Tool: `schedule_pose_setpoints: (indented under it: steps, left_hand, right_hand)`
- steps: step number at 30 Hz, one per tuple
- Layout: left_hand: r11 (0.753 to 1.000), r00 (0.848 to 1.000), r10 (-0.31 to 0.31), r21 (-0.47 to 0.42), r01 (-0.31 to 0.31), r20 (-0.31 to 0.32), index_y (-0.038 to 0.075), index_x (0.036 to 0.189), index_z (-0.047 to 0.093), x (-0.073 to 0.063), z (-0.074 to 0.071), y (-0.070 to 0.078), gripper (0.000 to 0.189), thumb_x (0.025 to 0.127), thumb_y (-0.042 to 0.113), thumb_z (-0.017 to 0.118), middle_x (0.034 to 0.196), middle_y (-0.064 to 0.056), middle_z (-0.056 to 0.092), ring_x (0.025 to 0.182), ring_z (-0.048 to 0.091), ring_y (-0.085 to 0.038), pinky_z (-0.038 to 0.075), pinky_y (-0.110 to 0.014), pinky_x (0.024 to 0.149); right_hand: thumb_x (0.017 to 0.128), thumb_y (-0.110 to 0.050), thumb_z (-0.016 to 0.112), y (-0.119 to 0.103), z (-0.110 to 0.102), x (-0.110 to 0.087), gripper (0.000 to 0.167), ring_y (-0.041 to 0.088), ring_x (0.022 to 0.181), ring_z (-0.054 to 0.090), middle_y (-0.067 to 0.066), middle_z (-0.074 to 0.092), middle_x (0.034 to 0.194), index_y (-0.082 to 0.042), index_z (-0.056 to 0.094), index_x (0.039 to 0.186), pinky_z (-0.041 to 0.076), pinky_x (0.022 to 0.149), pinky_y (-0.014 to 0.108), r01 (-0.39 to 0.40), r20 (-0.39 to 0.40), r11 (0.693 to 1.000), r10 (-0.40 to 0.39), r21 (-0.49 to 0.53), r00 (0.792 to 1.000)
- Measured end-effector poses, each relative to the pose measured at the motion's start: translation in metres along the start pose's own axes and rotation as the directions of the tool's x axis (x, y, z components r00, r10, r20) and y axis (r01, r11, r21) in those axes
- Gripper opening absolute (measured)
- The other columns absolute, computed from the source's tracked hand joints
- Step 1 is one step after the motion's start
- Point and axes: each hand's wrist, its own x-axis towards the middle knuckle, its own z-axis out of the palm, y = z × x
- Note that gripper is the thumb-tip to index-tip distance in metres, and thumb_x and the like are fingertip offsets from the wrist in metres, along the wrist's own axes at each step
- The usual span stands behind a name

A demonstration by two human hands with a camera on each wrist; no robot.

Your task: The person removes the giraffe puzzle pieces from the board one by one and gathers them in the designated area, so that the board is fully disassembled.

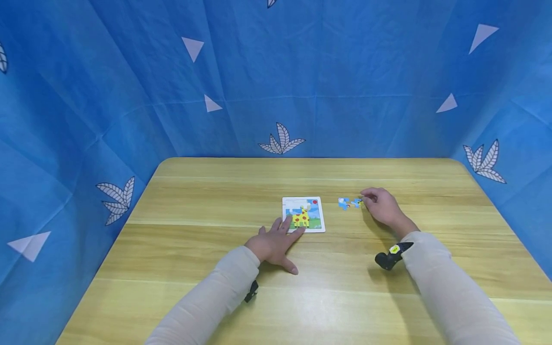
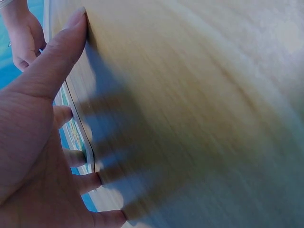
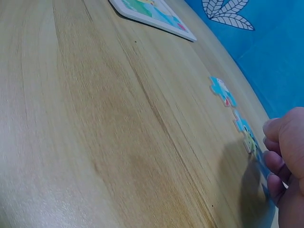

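Observation:
A small jigsaw board [image 1: 322, 223] with a white rim lies mid-table, showing a yellow, red-spotted giraffe [image 1: 300, 219]. Its upper left part is pale and bare of picture. My left hand [image 1: 274, 243] is spread flat, fingertips at the board's lower left edge and thumb out on the table. In the left wrist view, the fingertips line up along the board's side [image 2: 88, 142]. Right of the board lie loose blue puzzle pieces [image 1: 343, 203]. My right hand [image 1: 383, 207] hovers with loosely bent fingers beside the rightmost piece [image 3: 249, 142]; no piece shows between its fingertips.
The wooden table [image 1: 207, 249] has rounded far corners and meets a blue cloth backdrop [image 1: 241, 72] with white leaf and triangle prints. Black wrist cameras [image 1: 390, 258] sit at both pale sleeves [image 1: 453, 287].

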Motion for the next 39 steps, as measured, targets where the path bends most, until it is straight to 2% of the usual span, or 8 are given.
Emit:
schedule_pose_setpoints:
  steps: [10, 19, 24, 33, 39]
  left_hand:
    - [1.000, 1.000, -0.001, 0.002, 0.001, 0.004, 0.036, 0.152, 0.010, 0.001, -0.001, 0.000, 0.107, 0.068, 0.064, 0.071, 0.159, -0.007, -0.006, 0.146, 0.001, -0.031, 0.018, -0.061, 0.109]
    - [1.000, 1.000, -0.003, 0.006, 0.003, 0.004, 0.036, 0.152, 0.010, 0.001, -0.002, -0.001, 0.108, 0.067, 0.064, 0.071, 0.159, -0.008, -0.005, 0.146, 0.001, -0.032, 0.018, -0.061, 0.109]
    - [1.000, 1.000, -0.005, 0.006, 0.005, 0.004, 0.036, 0.152, 0.010, 0.000, -0.002, 0.000, 0.108, 0.068, 0.064, 0.071, 0.159, -0.007, -0.006, 0.146, 0.001, -0.032, 0.018, -0.061, 0.109]
    - [1.000, 1.000, -0.005, 0.009, 0.005, 0.005, 0.037, 0.151, 0.009, 0.002, 0.000, 0.000, 0.107, 0.068, 0.065, 0.070, 0.160, -0.006, -0.006, 0.146, 0.000, -0.031, 0.017, -0.061, 0.110]
    - [1.000, 1.000, -0.008, 0.011, 0.008, 0.004, 0.037, 0.151, 0.009, 0.002, 0.000, 0.001, 0.107, 0.067, 0.065, 0.070, 0.159, -0.006, -0.007, 0.146, 0.000, -0.031, 0.017, -0.060, 0.110]
  right_hand:
    - [0.099, -0.011, 0.044, -0.003, 0.002, 0.004, 0.033, 0.034, 0.096, 0.053, 0.026, 0.054, 0.113, 0.006, 0.054, 0.125, 0.044, 0.080, 0.046, 0.033, -0.011, 0.999, -0.033, 0.014, 0.999]
    - [0.097, -0.009, 0.045, -0.014, 0.007, 0.008, 0.032, 0.032, 0.094, 0.054, 0.024, 0.056, 0.111, 0.006, 0.056, 0.124, 0.045, 0.077, 0.042, 0.066, -0.021, 0.998, -0.065, 0.017, 0.998]
    - [0.095, -0.007, 0.048, -0.022, 0.011, 0.012, 0.030, 0.029, 0.088, 0.054, 0.023, 0.058, 0.106, 0.006, 0.058, 0.121, 0.043, 0.073, 0.037, 0.098, -0.044, 0.995, -0.097, 0.022, 0.994]
    - [0.097, -0.010, 0.047, -0.035, 0.022, 0.015, 0.031, 0.029, 0.089, 0.055, 0.022, 0.058, 0.109, 0.004, 0.057, 0.123, 0.044, 0.071, 0.036, 0.091, -0.005, 0.995, -0.091, 0.039, 0.996]
    - [0.097, -0.010, 0.048, -0.042, 0.029, 0.016, 0.031, 0.029, 0.092, 0.055, 0.021, 0.059, 0.111, 0.003, 0.057, 0.124, 0.045, 0.074, 0.039, 0.117, 0.015, 0.992, -0.118, 0.043, 0.993]
